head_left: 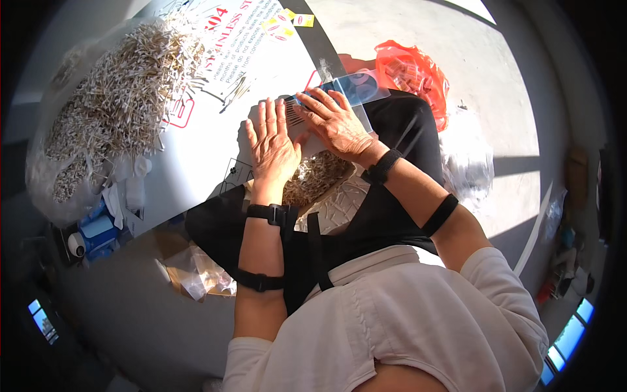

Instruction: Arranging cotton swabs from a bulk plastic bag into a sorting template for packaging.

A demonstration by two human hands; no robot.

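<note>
My left hand (272, 151) lies flat on the white metal sheet, fingers stretched out, with nothing in them. Beside it, my right hand (338, 129) rests with spread fingers on a clear plastic packet (360, 88) with a blue part. A short row of thin sticks (295, 112) shows between the two hands; how far it runs under the right fingers is hidden. Below the hands, in my lap, a container of cotton swabs (320, 178) is partly covered by my wrists. To the left, a large heap of cotton swabs (124, 91) spills from a clear bag.
The white sheet-topped table (176, 183) carries a few loose dark sticks (232, 95) and yellow labels (279, 29). Right of my knee sit a red plastic bag (418, 75) with small packs and clear plastic bags (467, 157). A blue-and-white container (98, 235) stands by the table's left edge.
</note>
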